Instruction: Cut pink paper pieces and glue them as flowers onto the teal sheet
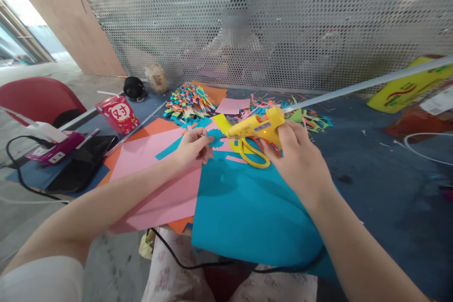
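Observation:
My right hand [300,155] is wrapped round a yellow hot glue gun [260,125], whose nozzle points left. A long clear glue stick [354,87] runs out of its back end to the upper right. In my left hand [194,146] a small blue paper piece with a fringed edge [216,138] is pinched between thumb and fingers, close to the nozzle. Yellow-handled scissors [253,155] lie beneath the glue gun, their blades mostly hidden. Under my hands are a large blue sheet [255,207] and a pink sheet [159,184], with orange paper below the pink.
Behind my hands lie a heap of folded colourful paper pieces [189,101] and paper scraps [311,118]. On the left are a black phone [83,163], a purple power strip [56,147] and a red drink carton [117,114]. A yellow package [406,86] stands far right. A perforated metal panel [300,23] closes the back.

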Demonstrator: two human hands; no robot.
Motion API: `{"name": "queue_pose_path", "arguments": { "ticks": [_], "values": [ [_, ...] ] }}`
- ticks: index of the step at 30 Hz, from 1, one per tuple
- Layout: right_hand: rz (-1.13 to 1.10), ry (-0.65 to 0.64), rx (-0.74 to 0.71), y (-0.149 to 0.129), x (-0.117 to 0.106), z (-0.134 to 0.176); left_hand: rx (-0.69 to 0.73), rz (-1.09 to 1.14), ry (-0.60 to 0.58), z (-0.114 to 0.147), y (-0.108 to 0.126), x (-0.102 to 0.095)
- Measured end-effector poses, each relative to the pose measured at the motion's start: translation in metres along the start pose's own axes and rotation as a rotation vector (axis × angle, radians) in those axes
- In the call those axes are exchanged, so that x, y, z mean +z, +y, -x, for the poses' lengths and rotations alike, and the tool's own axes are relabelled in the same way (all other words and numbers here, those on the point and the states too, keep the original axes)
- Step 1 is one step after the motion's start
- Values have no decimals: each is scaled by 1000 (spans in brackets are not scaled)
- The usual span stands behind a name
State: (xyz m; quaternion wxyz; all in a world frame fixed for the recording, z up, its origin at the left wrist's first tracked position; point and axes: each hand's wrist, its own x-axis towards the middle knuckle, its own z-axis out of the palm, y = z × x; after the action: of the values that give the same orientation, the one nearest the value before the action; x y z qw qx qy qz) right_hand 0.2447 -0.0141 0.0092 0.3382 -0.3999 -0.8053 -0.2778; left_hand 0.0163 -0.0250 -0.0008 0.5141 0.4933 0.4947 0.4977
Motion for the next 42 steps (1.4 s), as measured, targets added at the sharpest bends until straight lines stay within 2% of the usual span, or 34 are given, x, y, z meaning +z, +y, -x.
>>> {"name": "queue_pose_path", "arguments": {
  "ticks": [6, 16, 32, 42],
  "values": [
    [-42, -66, 54, 0, -1, 0, 0, -3, 22, 0, 1, 0],
    [-65, -39, 13, 1, -3, -1, 20, -13, 43, 0, 1, -2],
    [-59, -75, 70, 0, -4, 0, 22, -16, 48, 0, 1, -2],
    [-75, -53, 23, -4, -5, -1, 19, -26, 29, 0, 0, 0]
  ]
}}
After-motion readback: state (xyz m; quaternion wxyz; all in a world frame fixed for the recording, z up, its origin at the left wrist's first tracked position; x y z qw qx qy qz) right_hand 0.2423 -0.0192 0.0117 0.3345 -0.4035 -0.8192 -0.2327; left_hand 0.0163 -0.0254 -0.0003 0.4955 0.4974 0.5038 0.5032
